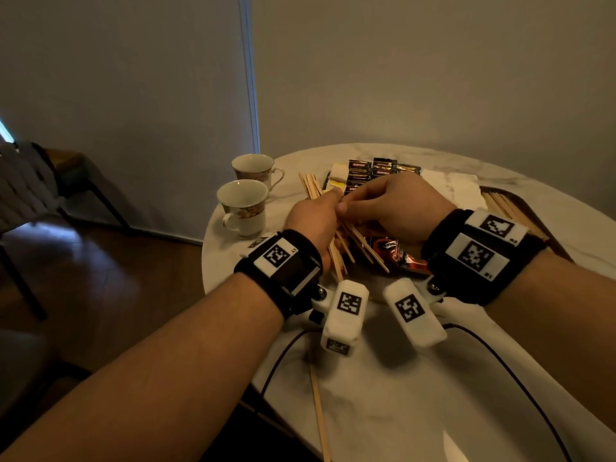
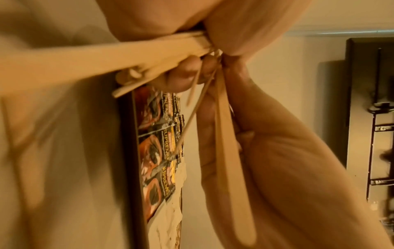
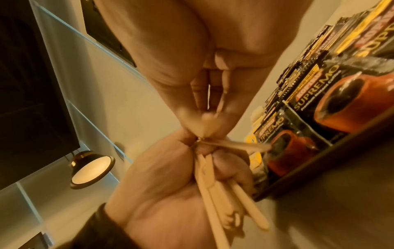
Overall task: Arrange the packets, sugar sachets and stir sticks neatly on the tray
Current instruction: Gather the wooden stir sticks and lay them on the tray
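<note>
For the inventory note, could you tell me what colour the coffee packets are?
Black coffee packets with gold lettering and an orange-red cup, clearest in the right wrist view.

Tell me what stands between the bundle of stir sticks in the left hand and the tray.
The left hand grips the stir sticks above the tray. Below them, coffee packets and loose sticks already lie on the tray. The right hand touches the bundle from above. Nothing else visible blocks it.

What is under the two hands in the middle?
Under the left hand and right hand, both gripping wooden stir sticks, lies the tray with a coffee packet showing. The hands and sticks cover whatever else lies beneath.
</note>
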Tool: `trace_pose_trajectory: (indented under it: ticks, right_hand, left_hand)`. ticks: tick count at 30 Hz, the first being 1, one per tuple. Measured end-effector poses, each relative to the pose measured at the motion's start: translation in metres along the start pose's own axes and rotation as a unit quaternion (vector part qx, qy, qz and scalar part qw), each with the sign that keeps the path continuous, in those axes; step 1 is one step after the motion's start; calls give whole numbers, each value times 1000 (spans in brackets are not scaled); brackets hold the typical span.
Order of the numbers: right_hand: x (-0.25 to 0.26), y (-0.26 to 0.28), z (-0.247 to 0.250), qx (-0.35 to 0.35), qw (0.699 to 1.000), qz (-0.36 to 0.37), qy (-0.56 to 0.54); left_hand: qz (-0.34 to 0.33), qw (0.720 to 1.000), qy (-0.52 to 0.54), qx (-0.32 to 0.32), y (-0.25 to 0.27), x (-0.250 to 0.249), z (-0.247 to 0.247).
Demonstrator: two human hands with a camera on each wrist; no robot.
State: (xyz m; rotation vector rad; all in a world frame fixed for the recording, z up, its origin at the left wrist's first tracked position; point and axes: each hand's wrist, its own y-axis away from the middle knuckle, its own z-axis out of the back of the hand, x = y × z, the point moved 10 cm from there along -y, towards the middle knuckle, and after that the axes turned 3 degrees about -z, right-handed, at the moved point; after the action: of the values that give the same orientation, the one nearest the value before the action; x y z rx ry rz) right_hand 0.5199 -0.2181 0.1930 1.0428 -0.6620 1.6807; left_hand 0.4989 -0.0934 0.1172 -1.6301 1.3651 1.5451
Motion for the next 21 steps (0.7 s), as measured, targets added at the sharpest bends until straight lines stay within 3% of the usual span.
trace_pose_trajectory:
  ticks: [5,8,10,12,14,16,21]
  right_hand:
    - [-14,5,4,34,995,-41,-87]
    - [-30,11,8,36,994,-99,-25]
    - [-40,21,8,59,987,-128,75]
    - [-42,34,3,101,952,-109,270]
    - [-37,52,-16,148,888,-67,430]
    - [-30,68,-35,175,857,-39,484]
    - [-25,91,-79,215,845,24,489]
  left_hand:
    - [-27,999,-43,2,-4,-11,0]
    - [-38,998,-47,6,-6,-16,1]
    - [-43,998,-41,9,-5,-22,4]
    - [-59,997,-49,12,-4,-30,7]
    - [-67,996,-52,17,-3,-38,8]
    - [-59,997,-43,32,1,-42,5]
    - [-59,997,-19,45,7,-49,3]
